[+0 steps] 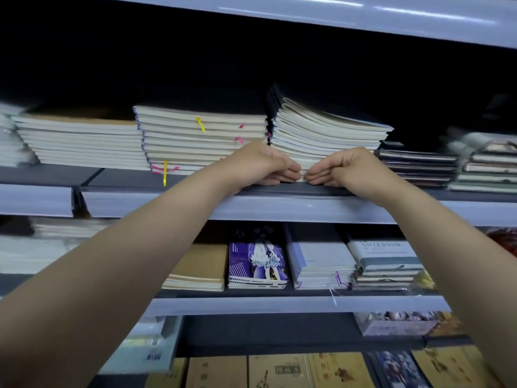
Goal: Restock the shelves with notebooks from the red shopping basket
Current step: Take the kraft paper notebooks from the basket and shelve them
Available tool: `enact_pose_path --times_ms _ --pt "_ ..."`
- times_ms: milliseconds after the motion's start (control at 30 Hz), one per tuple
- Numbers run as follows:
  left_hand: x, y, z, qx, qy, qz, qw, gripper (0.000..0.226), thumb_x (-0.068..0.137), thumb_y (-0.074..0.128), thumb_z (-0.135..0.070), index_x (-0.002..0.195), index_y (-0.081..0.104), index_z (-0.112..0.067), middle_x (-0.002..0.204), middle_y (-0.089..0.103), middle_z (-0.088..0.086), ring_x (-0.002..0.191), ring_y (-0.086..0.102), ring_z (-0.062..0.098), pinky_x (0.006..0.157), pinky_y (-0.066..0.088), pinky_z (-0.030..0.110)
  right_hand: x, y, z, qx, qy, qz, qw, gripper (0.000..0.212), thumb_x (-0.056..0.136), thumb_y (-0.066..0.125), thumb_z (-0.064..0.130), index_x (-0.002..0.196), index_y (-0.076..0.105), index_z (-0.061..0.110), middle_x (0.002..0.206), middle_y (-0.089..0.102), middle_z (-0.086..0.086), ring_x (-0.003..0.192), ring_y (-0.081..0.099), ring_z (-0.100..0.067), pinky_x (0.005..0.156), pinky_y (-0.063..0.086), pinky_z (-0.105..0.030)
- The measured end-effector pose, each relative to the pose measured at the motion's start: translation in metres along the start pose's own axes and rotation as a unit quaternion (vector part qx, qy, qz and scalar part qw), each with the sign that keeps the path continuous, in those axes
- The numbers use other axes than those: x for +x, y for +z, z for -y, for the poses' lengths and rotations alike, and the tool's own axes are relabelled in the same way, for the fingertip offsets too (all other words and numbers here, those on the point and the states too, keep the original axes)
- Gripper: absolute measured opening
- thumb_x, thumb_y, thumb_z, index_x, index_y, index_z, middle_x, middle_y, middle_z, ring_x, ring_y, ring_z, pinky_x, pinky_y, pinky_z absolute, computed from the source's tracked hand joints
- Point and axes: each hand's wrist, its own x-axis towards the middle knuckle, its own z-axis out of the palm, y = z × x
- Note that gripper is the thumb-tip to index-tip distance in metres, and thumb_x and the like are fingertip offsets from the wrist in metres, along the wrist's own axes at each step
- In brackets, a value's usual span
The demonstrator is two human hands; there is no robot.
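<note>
- L hand (pixel 261 163) & R hand (pixel 342 168): fingers straight, tips nearly meeting, pressed vs front edge of notebook stack (pixel 321 130) on upper shelf (pixel 279 205).
- Just left: stack w/ ribbon markers (pixel 201 138); beyond it a kraft-cover stack (pixel 81 141). Right: dark-cover stack (pixel 416 166).
- Shelf below: purple illustrated notebooks (pixel 257 261), a "NOTEBOOK" pile (pixel 386 261).
- Shelf back is dark.

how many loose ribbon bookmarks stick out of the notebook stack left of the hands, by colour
Yellow ribbon bookmarks: 2
Pink ribbon bookmarks: 3
Total: 5
All hang from the front of the cream-paged notebook stack, left of the left hand and right hand.
</note>
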Motion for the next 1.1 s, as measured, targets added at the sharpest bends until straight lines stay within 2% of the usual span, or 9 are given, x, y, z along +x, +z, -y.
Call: enact_pose_path --times_ms 133,233,333,433,533,600,900,1100 --pt "-0.012 0.008 -0.010 0.049 0.035 -0.002 0.998 0.022 0.099 0.051 -0.018 0.100 0.073 -0.020 0.095 0.076 -0.007 0.097 0.069 -0.001 0.087 0.054 0.019 -0.010 0.003 0.013 -0.026 -0.024 0.007 0.999 0.047 0.085 0.035 -0.019 0.090 0.071 0.010 0.085 0.074 -0.002 0.084 0.072 -0.005 0.075 0.055 -0.013" --pt "-0.025 0.017 -0.015 0.030 0.063 0.005 0.998 0.022 0.099 0.052 -0.016 0.097 0.074 -0.021 0.094 0.076 -0.007 0.097 0.069 0.000 0.089 0.054 0.020 -0.021 0.009 0.021 0.024 -0.063 -0.032 0.997 0.052 0.081 0.033 -0.021 0.083 0.072 0.013 0.080 0.073 -0.001 0.075 0.070 -0.003 0.071 0.053 -0.012" --pt "-0.037 0.022 -0.015 0.000 0.081 0.008 0.997 0.024 0.099 0.051 -0.013 0.098 0.073 -0.021 0.099 0.076 -0.004 0.100 0.069 0.003 0.091 0.053 0.022 -0.031 0.016 0.023 0.152 -0.078 -0.054 0.984 0.052 0.082 0.031 -0.023 0.089 0.070 0.011 0.090 0.075 -0.005 0.086 0.072 -0.011 0.075 0.055 -0.018" --pt "-0.048 0.022 -0.008 -0.062 0.090 0.026 0.994 0.027 0.101 0.045 -0.010 0.102 0.071 -0.019 0.103 0.075 -0.001 0.104 0.068 0.007 0.094 0.052 0.025 -0.043 0.023 0.020 0.302 -0.082 -0.041 0.949 0.051 0.084 0.027 -0.025 0.092 0.068 0.005 0.087 0.076 -0.004 0.091 0.072 -0.017 0.075 0.057 -0.023" --pt "-0.057 0.022 0.008 -0.141 0.090 0.039 0.985 0.028 0.102 0.043 -0.008 0.104 0.070 -0.015 0.106 0.074 0.005 0.107 0.068 0.013 0.089 0.054 0.023 -0.053 0.034 0.008 0.390 -0.074 -0.016 0.918 0.062 0.084 0.025 -0.025 0.084 0.076 0.009 0.092 0.076 -0.008 0.094 0.072 -0.020 0.072 0.056 -0.021" --pt "-0.062 0.023 0.020 -0.166 0.078 0.043 0.982 0.029 0.102 0.041 -0.007 0.104 0.070 -0.013 0.105 0.074 0.007 0.105 0.069 0.014 0.086 0.054 0.020 -0.056 0.044 -0.003 0.405 -0.059 0.001 0.912 0.068 0.083 0.023 -0.026 0.077 0.080 0.013 0.092 0.076 -0.007 0.093 0.072 -0.017 0.070 0.055 -0.018" --pt "-0.070 0.014 0.061 -0.160 0.011 0.069 0.985 0.031 0.103 0.040 -0.009 0.098 0.070 -0.016 0.096 0.076 0.000 0.099 0.071 0.010 0.087 0.053 0.020 -0.055 0.081 -0.029 0.381 -0.012 0.024 0.924 0.072 0.081 0.022 -0.027 0.077 0.080 0.016 0.091 0.076 -0.005 0.093 0.072 -0.015 0.078 0.055 -0.020" --pt "-0.074 0.011 0.090 -0.155 -0.009 0.102 0.983 0.030 0.103 0.042 -0.009 0.099 0.070 -0.016 0.097 0.076 0.002 0.102 0.071 0.014 0.089 0.054 0.023 -0.059 0.100 -0.045 0.340 0.007 0.034 0.940 0.069 0.080 0.027 -0.027 0.078 0.080 0.016 0.094 0.076 -0.007 0.100 0.071 -0.021 0.090 0.055 -0.031"
